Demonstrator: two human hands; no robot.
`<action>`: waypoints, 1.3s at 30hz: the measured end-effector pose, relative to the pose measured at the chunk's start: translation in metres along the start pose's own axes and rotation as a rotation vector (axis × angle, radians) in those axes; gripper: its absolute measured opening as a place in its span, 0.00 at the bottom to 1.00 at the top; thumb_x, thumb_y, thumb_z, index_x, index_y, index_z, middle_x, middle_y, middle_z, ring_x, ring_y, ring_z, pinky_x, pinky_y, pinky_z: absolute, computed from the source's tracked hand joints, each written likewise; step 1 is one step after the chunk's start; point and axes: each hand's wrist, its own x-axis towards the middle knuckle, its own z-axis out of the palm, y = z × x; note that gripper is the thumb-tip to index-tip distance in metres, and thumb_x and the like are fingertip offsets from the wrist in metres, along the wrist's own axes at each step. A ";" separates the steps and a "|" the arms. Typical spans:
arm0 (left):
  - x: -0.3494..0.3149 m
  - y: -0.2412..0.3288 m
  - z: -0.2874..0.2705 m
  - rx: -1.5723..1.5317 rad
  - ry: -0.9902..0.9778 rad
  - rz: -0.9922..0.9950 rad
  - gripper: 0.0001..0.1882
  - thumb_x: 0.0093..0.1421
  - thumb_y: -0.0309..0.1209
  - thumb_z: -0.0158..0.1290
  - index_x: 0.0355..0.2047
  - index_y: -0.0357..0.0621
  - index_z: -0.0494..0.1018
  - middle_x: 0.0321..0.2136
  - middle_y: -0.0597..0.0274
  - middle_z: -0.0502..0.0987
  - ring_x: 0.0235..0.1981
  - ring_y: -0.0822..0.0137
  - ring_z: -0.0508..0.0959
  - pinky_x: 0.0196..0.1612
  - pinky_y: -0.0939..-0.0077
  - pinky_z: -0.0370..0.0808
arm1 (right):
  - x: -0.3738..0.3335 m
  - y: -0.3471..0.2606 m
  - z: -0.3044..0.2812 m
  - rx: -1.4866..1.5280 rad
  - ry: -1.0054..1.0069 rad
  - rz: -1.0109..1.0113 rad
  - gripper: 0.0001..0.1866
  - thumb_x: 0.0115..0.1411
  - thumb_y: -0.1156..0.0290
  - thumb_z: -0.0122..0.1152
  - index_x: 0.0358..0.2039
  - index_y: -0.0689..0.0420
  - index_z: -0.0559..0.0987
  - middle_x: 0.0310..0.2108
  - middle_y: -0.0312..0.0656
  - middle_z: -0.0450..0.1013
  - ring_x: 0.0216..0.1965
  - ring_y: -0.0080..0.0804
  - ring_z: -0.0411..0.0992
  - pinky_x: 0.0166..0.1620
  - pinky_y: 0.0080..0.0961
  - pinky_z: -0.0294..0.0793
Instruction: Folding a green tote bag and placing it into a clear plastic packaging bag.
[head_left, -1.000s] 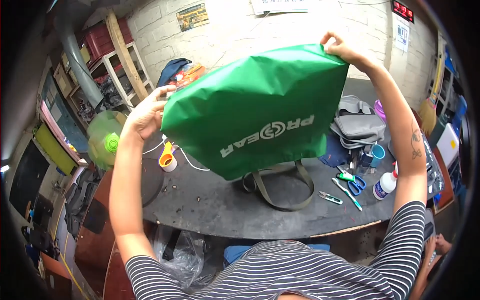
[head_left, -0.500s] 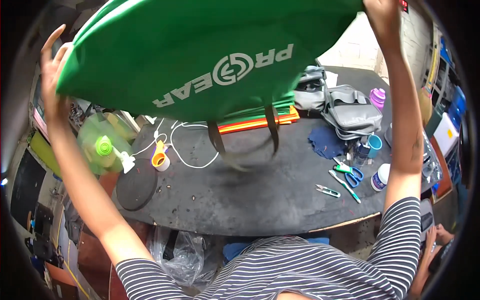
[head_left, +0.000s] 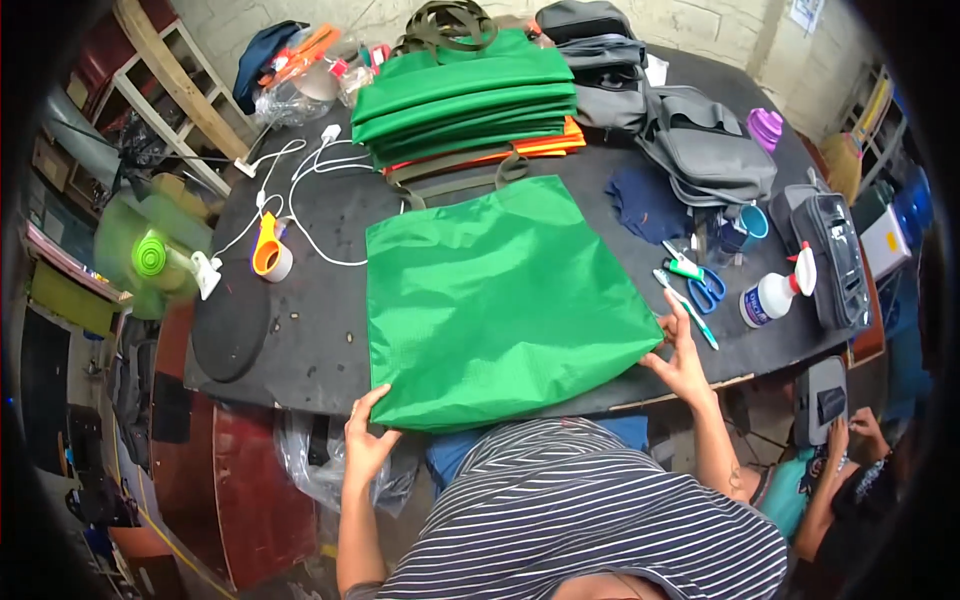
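Observation:
A green tote bag (head_left: 500, 300) lies on the black table with its plain side up, its cloth slightly rumpled. Its dark handles (head_left: 460, 172) point away from me. My left hand (head_left: 368, 437) pinches the near left corner between thumb and fingers. At the near right corner, my right hand (head_left: 685, 360) holds the cloth the same way. Just beyond the handles rises a pile of folded green bags (head_left: 460, 95), with dark straps (head_left: 445, 28) heaped on top and orange cloth (head_left: 555, 138) underneath.
Right of the bag are blue-handled scissors (head_left: 707, 290), a toothbrush (head_left: 690, 310), a spray bottle (head_left: 770, 298), a blue cup (head_left: 748, 228) and grey bags (head_left: 710, 150). Leftward stand an orange tape roll (head_left: 268, 258), white cables (head_left: 295, 195) and a spinning green fan (head_left: 150, 250). Another person's hands (head_left: 850, 430) show at lower right.
The tote bag has come down from in front of me onto the table, its printed side no longer showing. Both my hands have lowered toward me, to its near corners.

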 end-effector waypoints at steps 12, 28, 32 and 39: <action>0.009 -0.031 -0.011 -0.461 0.098 -0.075 0.13 0.38 0.14 0.62 0.27 0.33 0.74 0.30 0.62 0.72 0.35 0.70 0.71 0.42 0.78 0.68 | 0.004 0.015 0.003 0.209 0.067 0.137 0.10 0.49 0.84 0.60 0.34 0.63 0.74 0.32 0.34 0.70 0.37 0.22 0.68 0.41 0.17 0.67; -0.008 -0.045 0.040 -0.424 0.464 -0.184 0.08 0.62 0.31 0.51 0.34 0.37 0.71 0.34 0.69 0.68 0.37 0.76 0.67 0.43 0.83 0.62 | 0.018 0.022 0.034 0.076 0.023 -0.115 0.21 0.44 0.62 0.71 0.34 0.61 0.76 0.53 0.41 0.60 0.49 0.35 0.61 0.54 0.31 0.60; -0.008 -0.048 0.054 -0.628 0.607 -0.144 0.08 0.62 0.30 0.51 0.37 0.37 0.70 0.39 0.67 0.66 0.41 0.75 0.66 0.47 0.81 0.62 | 0.011 0.020 0.031 -0.051 -0.024 -0.132 0.17 0.40 0.68 0.70 0.32 0.60 0.80 0.46 0.40 0.73 0.45 0.35 0.63 0.53 0.33 0.61; -0.011 -0.046 0.060 0.002 0.502 -0.198 0.10 0.60 0.30 0.51 0.28 0.33 0.69 0.35 0.59 0.65 0.39 0.64 0.65 0.45 0.72 0.62 | 0.003 0.043 0.056 -0.509 0.191 0.098 0.16 0.57 0.71 0.57 0.45 0.60 0.69 0.35 0.46 0.66 0.37 0.40 0.63 0.45 0.35 0.59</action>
